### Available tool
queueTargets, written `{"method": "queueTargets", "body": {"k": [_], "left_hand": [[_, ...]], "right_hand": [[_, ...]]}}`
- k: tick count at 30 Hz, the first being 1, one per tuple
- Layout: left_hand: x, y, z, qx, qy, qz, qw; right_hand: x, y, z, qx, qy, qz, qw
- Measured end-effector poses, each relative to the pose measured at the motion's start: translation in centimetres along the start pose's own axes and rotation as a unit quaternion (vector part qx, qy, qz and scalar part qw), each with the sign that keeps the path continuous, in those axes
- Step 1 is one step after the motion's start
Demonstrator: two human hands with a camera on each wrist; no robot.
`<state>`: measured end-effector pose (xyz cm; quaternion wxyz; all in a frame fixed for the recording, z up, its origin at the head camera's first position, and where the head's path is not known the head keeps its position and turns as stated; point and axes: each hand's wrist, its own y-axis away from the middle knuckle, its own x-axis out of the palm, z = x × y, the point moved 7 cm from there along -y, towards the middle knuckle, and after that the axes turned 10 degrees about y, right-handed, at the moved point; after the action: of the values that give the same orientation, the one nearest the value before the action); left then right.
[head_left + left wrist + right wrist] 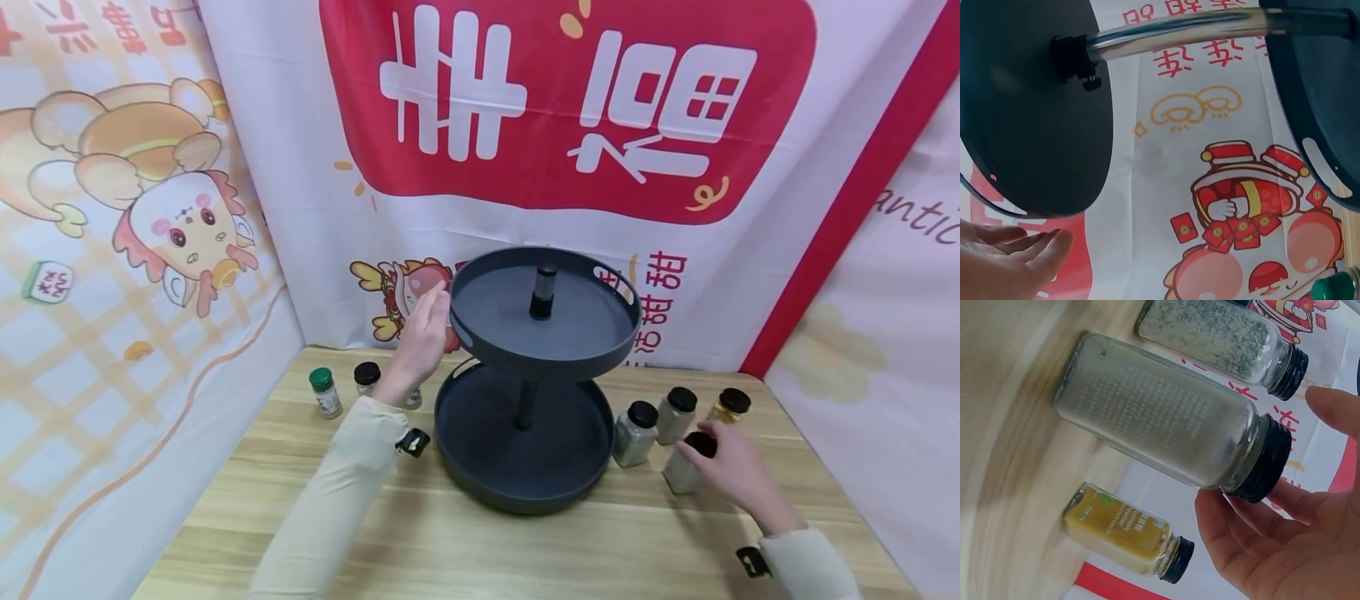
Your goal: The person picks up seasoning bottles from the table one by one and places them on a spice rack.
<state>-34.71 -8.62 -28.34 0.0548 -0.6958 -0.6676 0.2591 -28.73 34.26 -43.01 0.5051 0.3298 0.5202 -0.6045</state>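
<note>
A dark grey two-tier round tray stand (528, 450) stands on the table. Beside the left rim of its upper tray is my left hand (420, 342), fingers extended; in the left wrist view the hand (1016, 256) is near the tray's edge (1041, 125), and contact is hard to tell. At the right, my right hand (738, 467) reaches around the black lid of a glass spice jar (682, 475). From the right wrist, the fingers (1229, 534) lie by the jar's (1160, 415) neck, while the thumb stands apart from the lid. The jar is upright on the table.
Near the right hand stand a jar of green flakes (1210, 337), a yellow-filled jar (1122, 531) and another black-lidded jar (636, 433). A green-capped bottle (326, 393) and black-capped jar (367, 377) stand left of the stand. Printed cloth (277, 208) hangs behind.
</note>
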Motion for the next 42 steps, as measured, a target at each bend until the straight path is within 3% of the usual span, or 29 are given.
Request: {"method": "queueTargets", "body": {"k": [11,18,27,42], "left_hand": [[1.0,-0.4,0.0,-0.032,0.013,0.002,0.9994],[1.4,-0.6,0.8,-0.057,0.038,0.004,0.9977],[2.0,-0.8,1.3,-0.055,0.078,0.007,0.9954],[2.1,-0.7,1.5,-0.051,0.078,0.01,0.9956]], "right_hand": [[0.6,0.9,-0.7,0.017,-0.027,-0.026,0.999],[1.9,1.7,-1.8,0.066,-0.055,-0.019,0.996],[3.2,2.6,-2.6,0.145,-0.102,-0.01,0.984],[3.9,3.1,-3.3,0.182,-0.064,-0.047,0.98]]}}
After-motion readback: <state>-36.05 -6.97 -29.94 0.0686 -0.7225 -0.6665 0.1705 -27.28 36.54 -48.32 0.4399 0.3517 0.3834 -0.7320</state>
